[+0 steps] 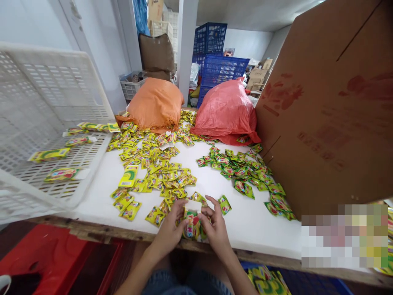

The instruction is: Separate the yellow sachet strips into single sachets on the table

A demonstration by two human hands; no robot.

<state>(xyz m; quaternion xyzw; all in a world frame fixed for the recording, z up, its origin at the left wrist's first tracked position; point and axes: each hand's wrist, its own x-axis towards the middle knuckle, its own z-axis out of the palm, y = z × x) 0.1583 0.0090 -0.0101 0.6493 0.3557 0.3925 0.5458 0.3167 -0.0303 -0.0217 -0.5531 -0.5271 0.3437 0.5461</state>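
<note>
Near the table's front edge, a small green and yellow printed box (192, 223) with a white top flap is held between my two hands. My left hand (173, 223) grips its left side, fingers bent around it. On the box's right side my right hand (213, 221) presses with thumb and fingers, the index finger raised. Yellow candy packets (155, 215) lie just left of and behind the hands. A single green packet (224, 204) rests right beside my right hand. What is inside the box is hidden.
An orange sack (155, 102) and a red sack (227, 108) stand at the back, with green packets (242, 170) spread before the red one. A white crate (92, 172) on its side holds several boxes at left. A large cardboard box (331, 114) stands at right.
</note>
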